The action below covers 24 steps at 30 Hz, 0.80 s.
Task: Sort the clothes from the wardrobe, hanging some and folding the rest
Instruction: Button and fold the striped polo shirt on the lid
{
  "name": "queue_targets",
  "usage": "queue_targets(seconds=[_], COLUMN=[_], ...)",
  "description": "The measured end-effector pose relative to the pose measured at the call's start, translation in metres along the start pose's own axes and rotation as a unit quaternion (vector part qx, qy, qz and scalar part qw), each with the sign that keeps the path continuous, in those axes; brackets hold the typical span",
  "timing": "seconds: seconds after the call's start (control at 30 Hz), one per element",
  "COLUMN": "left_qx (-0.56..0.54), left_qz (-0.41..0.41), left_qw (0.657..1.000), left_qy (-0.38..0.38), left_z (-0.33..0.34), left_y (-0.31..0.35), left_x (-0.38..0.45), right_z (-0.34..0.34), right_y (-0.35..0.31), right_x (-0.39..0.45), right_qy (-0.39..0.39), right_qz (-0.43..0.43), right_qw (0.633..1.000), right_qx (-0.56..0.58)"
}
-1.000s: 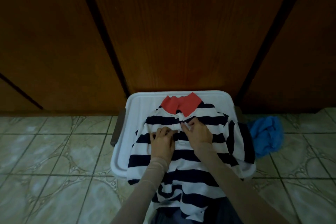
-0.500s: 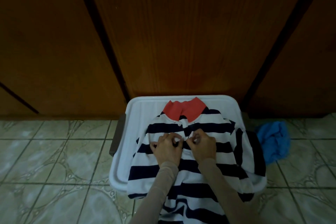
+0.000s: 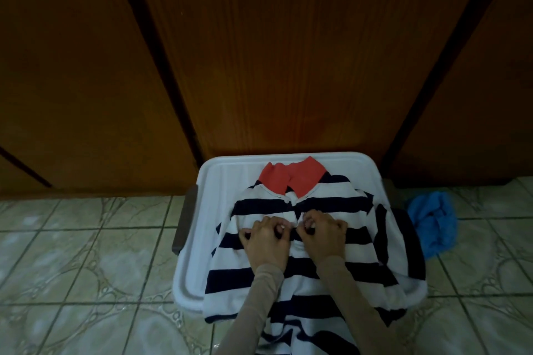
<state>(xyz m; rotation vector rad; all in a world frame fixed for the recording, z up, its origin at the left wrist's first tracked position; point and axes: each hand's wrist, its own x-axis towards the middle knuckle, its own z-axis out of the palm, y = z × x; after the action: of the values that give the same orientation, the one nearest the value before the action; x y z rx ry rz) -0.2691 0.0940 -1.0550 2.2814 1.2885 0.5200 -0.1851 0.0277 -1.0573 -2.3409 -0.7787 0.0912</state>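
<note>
Floor: pale patterned tiles (image 3: 86,253) lay bare on the left, the most open room for setting down a folded piece.
Handle: a dark grip (image 3: 184,222) stood on the left side of the white bin lid (image 3: 202,225); that left rim showed uncovered.
Bin lid: it sat hard against the brown wardrobe doors (image 3: 259,66), so nothing could be spread beyond its far edge.
Polo shirt: the navy-and-white striped polo (image 3: 360,239) lay face up on the lid, red collar (image 3: 291,179) toward the doors, probably laid flat there so the front could be fastened before folding.
Left hand: the left hand (image 3: 266,241) rested on the chest with fingers curled, pinching the left edge of the placket.
Right hand: the right hand (image 3: 324,235) was just beside it, fingers curled the same way on the other edge; they seemed to be working a button, too small to make out.
Overhang: the hem spilled off the near edge toward the person, and the right sleeve draped over the right rim.
Blue cloth: a crumpled blue garment (image 3: 435,225) lay on the tiles near the lid's right side, crowding that flank.
</note>
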Motion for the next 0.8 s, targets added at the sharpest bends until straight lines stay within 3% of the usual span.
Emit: queue_targets(seconds=[0.1,0.33,0.8], left_qx=[-0.015,-0.026,-0.024], left_qz=[-0.002,-0.038,-0.034], left_qw=[1.000,0.999,0.998], left_qy=[0.015,-0.027,-0.039], left_z=[-0.002,-0.003,-0.005], left_y=[0.002,0.002,0.005], left_x=[0.000,0.002,0.002], right_z=[-0.002,-0.006,-0.002], right_y=[0.001,0.004,0.013], right_x=[0.001,0.002,0.003], right_qy=[-0.024,-0.040,-0.036], right_qz=[-0.006,0.026,-0.027], right_qw=[0.999,0.995,0.986], right_qx=[0.033,0.093,0.160])
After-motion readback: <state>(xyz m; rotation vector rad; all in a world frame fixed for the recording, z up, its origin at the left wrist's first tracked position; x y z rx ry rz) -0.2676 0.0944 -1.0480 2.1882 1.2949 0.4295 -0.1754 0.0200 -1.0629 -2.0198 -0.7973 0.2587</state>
